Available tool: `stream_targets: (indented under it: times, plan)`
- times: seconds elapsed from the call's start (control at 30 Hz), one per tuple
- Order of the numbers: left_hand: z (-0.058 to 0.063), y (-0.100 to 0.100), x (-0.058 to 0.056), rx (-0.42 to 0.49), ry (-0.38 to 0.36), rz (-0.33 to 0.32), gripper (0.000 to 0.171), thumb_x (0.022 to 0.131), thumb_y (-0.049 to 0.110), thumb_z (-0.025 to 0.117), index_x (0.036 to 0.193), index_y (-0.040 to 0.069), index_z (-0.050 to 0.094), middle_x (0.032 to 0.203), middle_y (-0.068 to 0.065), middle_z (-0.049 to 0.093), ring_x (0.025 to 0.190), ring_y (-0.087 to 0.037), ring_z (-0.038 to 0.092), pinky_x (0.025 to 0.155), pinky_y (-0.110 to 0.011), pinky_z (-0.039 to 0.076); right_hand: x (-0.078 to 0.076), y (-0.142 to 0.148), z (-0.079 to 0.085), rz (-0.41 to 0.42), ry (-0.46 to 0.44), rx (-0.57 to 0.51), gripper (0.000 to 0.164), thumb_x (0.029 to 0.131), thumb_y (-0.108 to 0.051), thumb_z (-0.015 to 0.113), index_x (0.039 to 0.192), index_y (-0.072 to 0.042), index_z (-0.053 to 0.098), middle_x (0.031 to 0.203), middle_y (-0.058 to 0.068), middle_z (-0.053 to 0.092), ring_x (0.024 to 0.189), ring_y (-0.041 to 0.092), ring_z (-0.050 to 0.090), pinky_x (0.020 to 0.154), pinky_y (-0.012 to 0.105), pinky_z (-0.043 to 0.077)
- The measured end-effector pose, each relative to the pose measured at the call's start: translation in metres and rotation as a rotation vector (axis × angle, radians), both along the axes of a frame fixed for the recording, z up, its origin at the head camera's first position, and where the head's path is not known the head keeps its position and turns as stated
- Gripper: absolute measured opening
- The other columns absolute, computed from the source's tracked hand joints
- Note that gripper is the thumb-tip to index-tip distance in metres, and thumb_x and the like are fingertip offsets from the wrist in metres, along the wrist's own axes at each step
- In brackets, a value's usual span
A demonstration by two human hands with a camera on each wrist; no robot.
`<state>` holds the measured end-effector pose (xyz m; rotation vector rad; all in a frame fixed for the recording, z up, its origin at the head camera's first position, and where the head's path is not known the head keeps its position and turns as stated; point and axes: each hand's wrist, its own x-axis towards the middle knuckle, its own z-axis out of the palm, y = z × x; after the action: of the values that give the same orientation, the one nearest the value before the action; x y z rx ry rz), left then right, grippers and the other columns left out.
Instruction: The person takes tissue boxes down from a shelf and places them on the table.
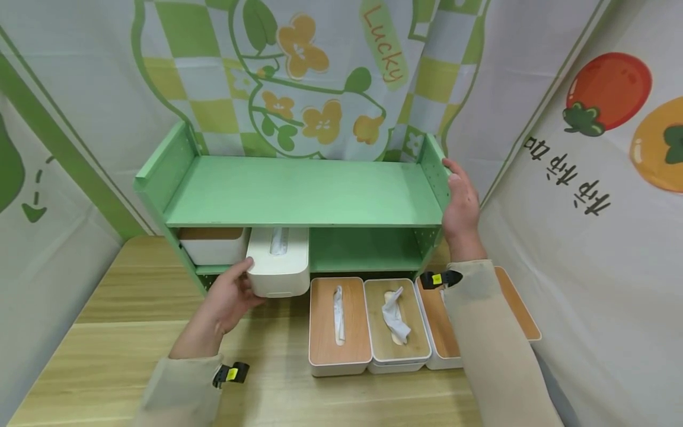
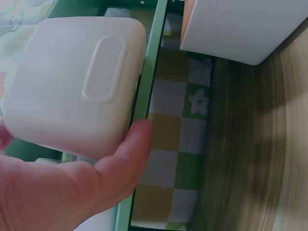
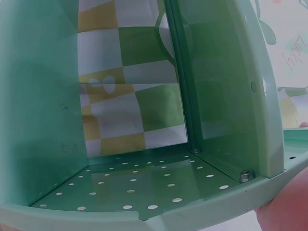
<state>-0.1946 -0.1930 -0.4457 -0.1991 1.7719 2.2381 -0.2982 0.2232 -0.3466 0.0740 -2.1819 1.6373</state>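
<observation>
My left hand [image 1: 233, 293] grips a white tissue box [image 1: 280, 276] by its left side, with the thumb near its top edge. The box is partly inside the middle level of a green shelf [image 1: 315, 193], its front jutting out, and tissue shows in its top slot. In the left wrist view the box's smooth end [image 2: 77, 82] faces me, the thumb [image 2: 137, 139] along its edge. My right hand [image 1: 461, 207] holds the shelf's right side panel, fingertips over its upper edge. The right wrist view shows the perforated panel [image 3: 154, 178], with part of that hand [image 3: 286, 207] outside it.
Another tissue box [image 1: 213, 246] with a brown lid stands left on the same level. On the wooden table [image 1: 117, 332], several wood-lidded boxes stand in a row before the shelf, including one with a brown lid [image 1: 322, 320] and one with a lighter lid [image 1: 376, 317]. Printed curtains [image 1: 341, 89] hang behind.
</observation>
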Motion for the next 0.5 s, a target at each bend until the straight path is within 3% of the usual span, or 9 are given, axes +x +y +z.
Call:
stream_targets:
  times: [0.13,0.37,0.5]
  plan:
    - [-0.0012,-0.0005,-0.0054,0.051,0.002,0.029,0.076,0.105,0.046,0.043,0.155,0.000,0.010,0.136,-0.024,0.035,0.110,-0.023,0.053,0.097,-0.040,0.042,-0.0006,0.0002,-0.0008,-0.002,0.006,0.002,0.047,0.108,-0.040,0.028,0.149,-0.027,0.048,0.159,-0.006,0.030,0.142,0.012,0.023,0.114,0.044,0.016]
    - [-0.0012,-0.0036,-0.0055,0.095,-0.036,0.034,0.064,0.103,0.048,0.046,0.148,0.007,0.025,0.136,-0.019,0.034,0.110,-0.027,0.050,0.088,-0.039,0.047,0.0025,-0.0016,0.0013,0.004,0.022,0.006,0.047,0.107,-0.043,0.030,0.147,-0.029,0.050,0.158,-0.010,0.031,0.142,0.010,0.023,0.114,0.043,0.015]
    - [-0.0008,-0.0051,-0.0062,0.091,-0.032,0.009,0.059,0.102,0.048,0.050,0.141,0.007,0.033,0.127,-0.017,0.046,0.106,-0.026,0.055,0.086,-0.040,0.049,0.0026,-0.0019,0.0018,0.009,0.032,0.003,0.047,0.107,-0.043,0.031,0.147,-0.028,0.050,0.157,-0.010,0.031,0.141,0.010,0.024,0.114,0.043,0.015]
